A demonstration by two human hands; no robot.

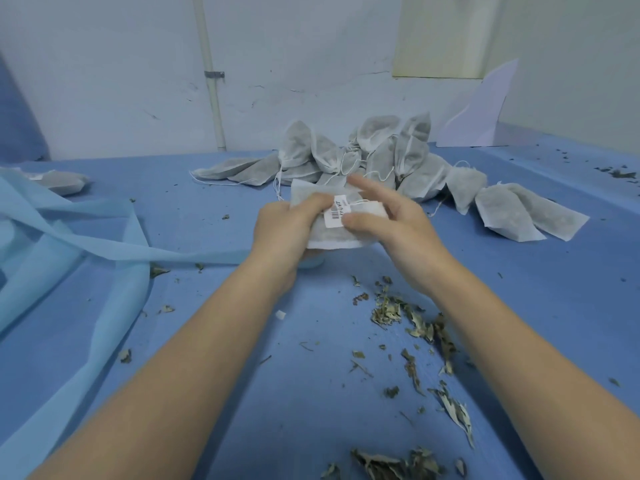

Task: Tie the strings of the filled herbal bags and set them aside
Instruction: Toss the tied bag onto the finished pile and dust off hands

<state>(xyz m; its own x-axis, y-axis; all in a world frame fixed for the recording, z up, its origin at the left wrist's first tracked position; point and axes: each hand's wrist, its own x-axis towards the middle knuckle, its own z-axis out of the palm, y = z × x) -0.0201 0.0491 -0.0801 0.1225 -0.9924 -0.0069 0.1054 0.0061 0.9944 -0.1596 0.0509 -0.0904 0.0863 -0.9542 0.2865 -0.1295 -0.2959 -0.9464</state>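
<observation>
The left hand [287, 225] is curling its fingers round the left side of a white herbal bag [341, 225], gripping it above the blue table cover [311, 393]. The right hand [391, 220] is pressing its thumb onto the bag's right part just beside a barcode label [336, 212], while its forefinger is pointing up and left, straight, and the other fingers are lying behind the bag. A thin white string [360, 201] is running from the label toward the right hand; whether the fingers are pinching it cannot be told. The bag is being held in the middle of the scene, its lower edge hanging free above the cover.

Just beyond the hands, a pile of filled bags [367, 157] is sitting against the far wall [121, 81], their drawstrings trailing loose toward the near side. More flat bags are spreading out to the right of it, the rightmost one [502, 213] reaching close to the raised right edge of the table. One single bag [59, 181] is lying far left, well apart from the pile.

Pale blue fabric strips [86, 244] are crossing the left side, one reaching in under the left hand. Dried leaf scraps [415, 327] are lying scattered near the right forearm and along the near edge. Between the forearms, bare cover is showing
</observation>
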